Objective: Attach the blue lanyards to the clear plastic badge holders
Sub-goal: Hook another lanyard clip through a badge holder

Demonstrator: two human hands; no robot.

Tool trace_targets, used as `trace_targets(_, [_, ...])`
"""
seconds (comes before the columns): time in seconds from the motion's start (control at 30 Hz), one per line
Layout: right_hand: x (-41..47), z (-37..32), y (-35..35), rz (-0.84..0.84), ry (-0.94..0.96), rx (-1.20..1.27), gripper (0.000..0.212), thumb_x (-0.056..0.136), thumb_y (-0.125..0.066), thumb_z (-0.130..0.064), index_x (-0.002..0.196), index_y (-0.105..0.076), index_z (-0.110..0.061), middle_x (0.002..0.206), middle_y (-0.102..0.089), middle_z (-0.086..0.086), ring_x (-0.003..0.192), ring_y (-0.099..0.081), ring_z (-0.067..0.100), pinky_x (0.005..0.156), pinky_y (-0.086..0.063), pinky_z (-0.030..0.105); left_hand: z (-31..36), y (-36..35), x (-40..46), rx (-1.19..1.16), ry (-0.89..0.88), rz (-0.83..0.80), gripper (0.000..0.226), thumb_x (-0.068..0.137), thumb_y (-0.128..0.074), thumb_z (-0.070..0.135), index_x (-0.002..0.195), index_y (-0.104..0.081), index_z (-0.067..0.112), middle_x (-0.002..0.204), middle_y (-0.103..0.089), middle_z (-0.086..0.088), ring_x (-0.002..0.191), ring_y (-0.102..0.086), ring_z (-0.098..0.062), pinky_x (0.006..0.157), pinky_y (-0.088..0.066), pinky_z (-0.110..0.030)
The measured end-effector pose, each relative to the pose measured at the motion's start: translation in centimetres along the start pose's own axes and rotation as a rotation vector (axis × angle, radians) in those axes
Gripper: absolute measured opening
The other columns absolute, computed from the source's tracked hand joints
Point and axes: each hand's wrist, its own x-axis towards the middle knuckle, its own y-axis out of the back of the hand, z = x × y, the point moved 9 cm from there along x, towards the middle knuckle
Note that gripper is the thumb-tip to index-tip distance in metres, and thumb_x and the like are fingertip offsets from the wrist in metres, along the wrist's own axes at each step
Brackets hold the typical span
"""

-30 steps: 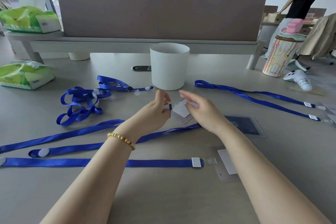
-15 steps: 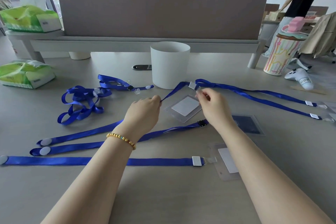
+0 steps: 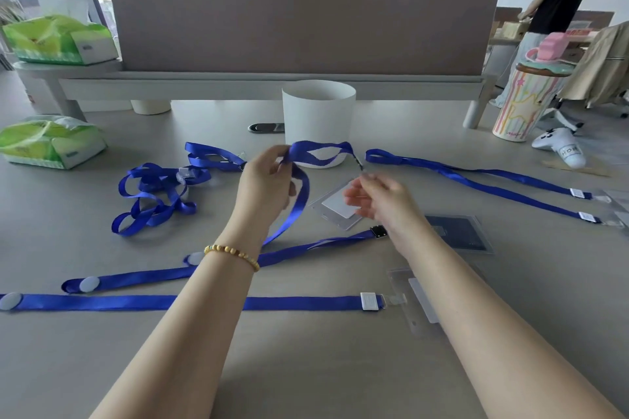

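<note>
My left hand [image 3: 267,185] pinches a blue lanyard [image 3: 315,151] and holds it up in a loop in front of the white cup; the strap's end hangs near the right hand's fingertips. My right hand [image 3: 383,202] hovers blurred with fingers apart over a clear badge holder [image 3: 332,206] with a white card that lies flat on the table. A second clear holder [image 3: 413,311] lies near my right forearm, clipped to a flat blue lanyard [image 3: 136,302]. A dark holder [image 3: 459,231] lies to the right.
A white cup [image 3: 318,112] stands behind the hands. A tangled pile of blue lanyards [image 3: 153,194] lies left; two more lanyards [image 3: 476,180] stretch right. Green tissue packs [image 3: 47,143] sit far left, a game controller [image 3: 561,148] far right. A padded divider [image 3: 299,17] closes off the back. A person stands at back right.
My left hand has lifted the lanyard into a loop above the table. My right hand let go of the strap end and moved down over the clear badge holder.
</note>
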Motion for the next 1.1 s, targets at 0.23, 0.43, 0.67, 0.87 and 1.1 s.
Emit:
trace_targets(0.23, [-1.6,-0.6,-4.9,-0.311,0.02,0.153,0.022,0.096,-0.044,-0.022,0.092,-0.065,-0.016,0.098,-0.073,0.002,0.104,-0.065,0.013,0.096,-0.045,0.024,3.5,-1.6,0.4,-0.794,0.172,-0.121,0.03,0.092,-0.035,-0.007,0.086,-0.061,0.006,0.055,-0.067,-0.001,0.049,-0.063,-0.005,0.049,-0.051,-0.013])
trace_targets(0.43, [-1.4,-1.7,-4.1,-0.287,-0.114,0.558,0.025,0.096,-0.044,-0.02,0.089,-0.064,-0.005,0.059,-0.058,0.004,0.056,-0.058,0.015,0.068,-0.055,0.031,5.1,-0.4,2.5,-0.79,0.196,-0.039,0.024,0.091,-0.034,-0.008,0.102,-0.055,-0.003,0.076,-0.064,-0.012,0.06,-0.068,-0.012,0.065,-0.058,-0.018])
trace_targets(0.67, [3.5,-5.1,-2.3,-0.11,-0.091,0.44,0.017,0.095,-0.046,-0.013,0.089,-0.062,-0.009,0.065,-0.057,0.002,0.047,-0.046,0.008,0.04,-0.037,0.016,6.7,-0.6,7.2,-0.515,0.2,-0.028,0.021,0.09,-0.034,0.0,0.089,-0.054,0.007,0.077,-0.055,-0.005,0.073,-0.057,-0.016,0.071,-0.052,-0.029])
trace_targets(0.87, [10.7,-11.4,-1.2,0.071,0.101,0.186,0.019,0.093,-0.047,-0.005,0.109,-0.059,-0.002,0.073,-0.056,0.005,0.05,-0.045,0.007,0.04,-0.035,0.013,10.3,-0.9,13.7,0.507,-0.319,0.024,0.026,0.087,-0.035,0.009,0.066,-0.051,0.008,0.065,-0.048,-0.006,0.063,-0.038,-0.024,0.055,-0.034,-0.027])
trace_targets(1.1, [17.2,-14.3,-3.6,0.083,0.197,0.061,0.019,0.093,-0.048,-0.008,0.1,-0.065,-0.014,0.084,-0.068,0.005,0.082,-0.066,0.019,0.089,-0.053,0.032,10.7,-3.9,18.2,0.914,-0.436,0.075,0.021,0.087,-0.048,0.006,0.108,-0.05,0.007,0.086,-0.058,-0.009,0.074,-0.053,-0.031,0.059,-0.043,-0.034])
